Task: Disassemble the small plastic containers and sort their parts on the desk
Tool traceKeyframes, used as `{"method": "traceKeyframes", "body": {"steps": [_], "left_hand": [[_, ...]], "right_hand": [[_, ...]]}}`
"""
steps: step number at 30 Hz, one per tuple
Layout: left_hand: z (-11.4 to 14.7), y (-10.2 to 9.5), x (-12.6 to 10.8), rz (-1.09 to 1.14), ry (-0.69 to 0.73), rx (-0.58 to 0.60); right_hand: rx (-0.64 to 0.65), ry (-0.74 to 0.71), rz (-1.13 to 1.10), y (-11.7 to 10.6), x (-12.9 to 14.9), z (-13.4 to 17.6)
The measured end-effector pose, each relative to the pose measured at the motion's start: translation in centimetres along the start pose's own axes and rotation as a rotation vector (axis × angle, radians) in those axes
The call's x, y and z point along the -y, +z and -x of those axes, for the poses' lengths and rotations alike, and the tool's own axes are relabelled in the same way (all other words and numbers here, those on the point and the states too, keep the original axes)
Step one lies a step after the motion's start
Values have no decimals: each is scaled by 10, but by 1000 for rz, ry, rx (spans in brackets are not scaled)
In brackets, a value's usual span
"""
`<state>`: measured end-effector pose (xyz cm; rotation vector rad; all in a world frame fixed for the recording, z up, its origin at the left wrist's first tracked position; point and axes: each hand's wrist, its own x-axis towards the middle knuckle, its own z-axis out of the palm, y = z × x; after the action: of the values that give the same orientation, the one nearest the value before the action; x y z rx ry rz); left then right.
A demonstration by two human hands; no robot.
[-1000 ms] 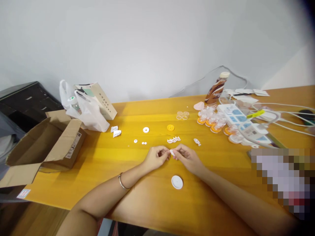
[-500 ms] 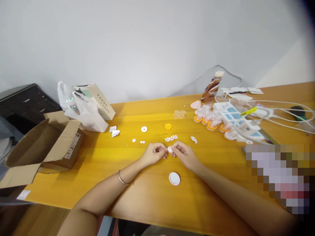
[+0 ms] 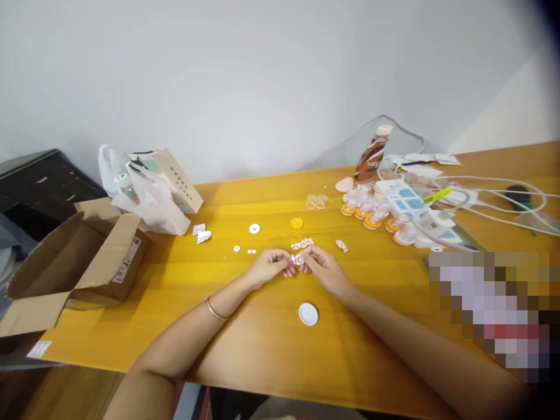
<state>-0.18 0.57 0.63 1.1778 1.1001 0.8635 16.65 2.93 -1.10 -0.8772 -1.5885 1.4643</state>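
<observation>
A small white openwork plastic piece [image 3: 299, 259] is pinched between my two hands above the table. My left hand [image 3: 271, 267] closes its fingertips on the piece's left end. On the right end, my right hand [image 3: 322, 268] grips with thumb and fingers. Just beyond my hands lie similar white openwork parts [image 3: 302, 244] in a row, and another such part [image 3: 342, 245] is off to the right. A round white plastic disc [image 3: 308, 314] rests nearer to me. Farther away are a yellow round part [image 3: 296, 223] and a white ring [image 3: 254, 228].
Small white discs [image 3: 251, 251] and foil packets [image 3: 203, 237] lie to the left, before an open cardboard box [image 3: 105, 262] and a plastic bag [image 3: 153, 204]. On the right are clear-and-orange containers [image 3: 363, 210], a bottle [image 3: 373, 154], a power strip [image 3: 400, 198] and cables.
The white piece has turned in my fingers, so its openwork pattern now shows more plainly. Both hands stay close together, and the whole view has shifted slightly.
</observation>
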Motion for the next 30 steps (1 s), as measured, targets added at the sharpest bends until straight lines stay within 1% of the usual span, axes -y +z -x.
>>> {"method": "traceKeyframes", "body": {"steps": [4,8,11,17,19,21,23,26,28,30], "left_hand": [[-2,-7,1,91,-15,49],[-2,-10,2,138,-20,79],[-2,-11,3,131,-9,106],[-3,-12,5,72,24,127],[-2,-10,6,60,39,101],[0,-5,8,63,81,35],[2,1,11,23,170,-35],[6,8,17,-136,317,-107],[7,9,20,-203,353,-132],[6,8,22,-218,352,-148]], "right_hand": [[27,-42,-50,-1,-1,0],[57,-112,-4,0,-2,3],[57,-130,43,1,-3,4],[48,-149,58,-1,-8,2],[38,-151,82,-1,-10,1],[15,-146,102,-2,-12,1],[5,-148,129,-3,-12,1],[31,-169,159,-3,-11,2],[44,-165,162,-3,-9,2],[38,-145,158,-2,-8,2]]}}
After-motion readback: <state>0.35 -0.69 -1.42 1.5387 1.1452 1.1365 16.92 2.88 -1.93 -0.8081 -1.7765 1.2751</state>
